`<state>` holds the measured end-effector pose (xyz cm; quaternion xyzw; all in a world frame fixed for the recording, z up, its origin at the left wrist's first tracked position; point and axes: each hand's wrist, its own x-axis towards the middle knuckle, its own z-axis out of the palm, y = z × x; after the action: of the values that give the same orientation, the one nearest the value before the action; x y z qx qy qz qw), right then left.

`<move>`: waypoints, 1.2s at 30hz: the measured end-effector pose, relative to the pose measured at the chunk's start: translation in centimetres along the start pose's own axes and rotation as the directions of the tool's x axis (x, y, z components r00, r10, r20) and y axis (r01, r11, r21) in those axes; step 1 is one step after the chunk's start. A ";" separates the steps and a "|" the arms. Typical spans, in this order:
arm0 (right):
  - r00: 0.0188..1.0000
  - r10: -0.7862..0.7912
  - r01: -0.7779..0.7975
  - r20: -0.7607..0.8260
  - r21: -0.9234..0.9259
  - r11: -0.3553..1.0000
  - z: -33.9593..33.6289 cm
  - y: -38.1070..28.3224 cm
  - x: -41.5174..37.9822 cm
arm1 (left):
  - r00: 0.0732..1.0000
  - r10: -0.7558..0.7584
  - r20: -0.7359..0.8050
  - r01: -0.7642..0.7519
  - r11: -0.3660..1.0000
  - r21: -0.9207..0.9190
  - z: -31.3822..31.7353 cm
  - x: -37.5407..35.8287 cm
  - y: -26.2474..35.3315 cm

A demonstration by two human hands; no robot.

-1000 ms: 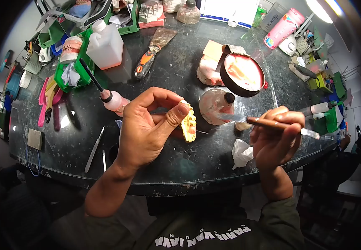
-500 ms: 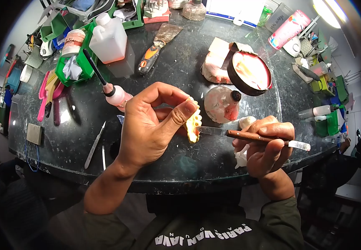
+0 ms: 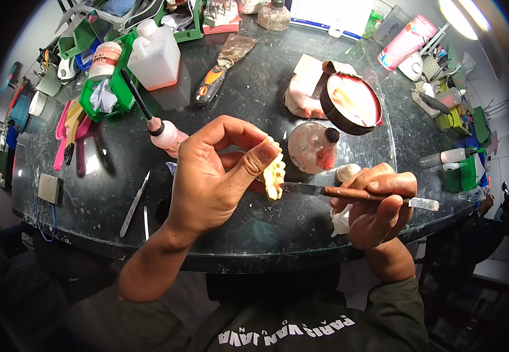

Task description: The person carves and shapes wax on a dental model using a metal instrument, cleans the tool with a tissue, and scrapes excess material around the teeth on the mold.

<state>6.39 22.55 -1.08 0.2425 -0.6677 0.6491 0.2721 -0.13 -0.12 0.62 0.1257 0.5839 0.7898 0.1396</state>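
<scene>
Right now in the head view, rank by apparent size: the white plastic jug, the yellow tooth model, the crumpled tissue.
1. White plastic jug, plainly largest.
2 and 3. Yellow tooth model in the left hand and crumpled tissue: unsure. Both are partly hidden by hands, and the model sits nearer the camera.

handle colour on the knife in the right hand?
Reddish-brown handle on the knife, gripped by the right hand; head view.

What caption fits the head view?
Left hand holds a dental model; right hand sets a wax knife against it.
</scene>
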 end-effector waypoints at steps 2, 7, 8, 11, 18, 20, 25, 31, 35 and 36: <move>0.999 -0.020 0.019 -0.033 -0.023 1.000 -0.2 -0.1 0.4 | 1.000 -0.016 -0.001 0.016 1.000 -0.015 0.1 0.1 0.0; 0.967 -0.098 0.048 -0.236 -0.209 0.977 -1.9 0.0 1.2 | 0.994 -0.106 0.007 0.106 0.994 -0.036 -0.1 0.3 -0.2; 0.961 -0.098 0.043 -0.257 -0.210 0.977 -2.2 0.1 1.3 | 0.995 -0.097 0.014 0.097 0.995 -0.023 -0.3 0.3 -0.4; 0.948 -0.086 0.022 -0.307 -0.205 0.978 -2.3 0.3 1.5 | 0.997 -0.077 0.029 0.078 0.997 -0.003 -0.6 0.4 -1.0; 0.939 -0.041 -0.025 -0.340 -0.188 0.982 -2.1 0.2 1.4 | 0.991 -0.065 0.115 0.071 0.997 -0.041 -1.1 0.4 -0.4; 0.936 -0.024 -0.038 -0.352 -0.170 0.985 -2.1 0.1 1.5 | 0.983 -0.063 0.170 0.068 0.997 -0.024 -1.2 0.3 0.0; 0.969 0.032 -0.033 -0.245 0.000 0.999 -2.3 -0.1 1.1 | 0.975 -0.140 0.171 0.141 0.990 0.009 -0.5 0.0 1.1; 0.998 0.029 -0.029 -0.048 0.018 0.999 -1.2 -0.2 0.8 | 0.983 -0.002 0.181 -0.025 0.989 0.147 -0.3 -0.3 0.4; 0.999 0.031 -0.031 -0.027 0.006 0.999 -0.8 0.0 0.4 | 0.985 0.000 0.173 -0.028 0.986 0.161 -0.1 -0.3 0.7; 0.999 0.032 -0.032 -0.025 0.009 0.999 -0.8 0.0 0.4 | 0.985 0.003 0.174 -0.032 0.986 0.164 -0.2 -0.3 0.6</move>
<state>6.13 23.32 -0.77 0.2247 -0.6653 0.6593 0.2688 0.03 -0.56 1.09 0.2104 0.6323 0.7255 0.1719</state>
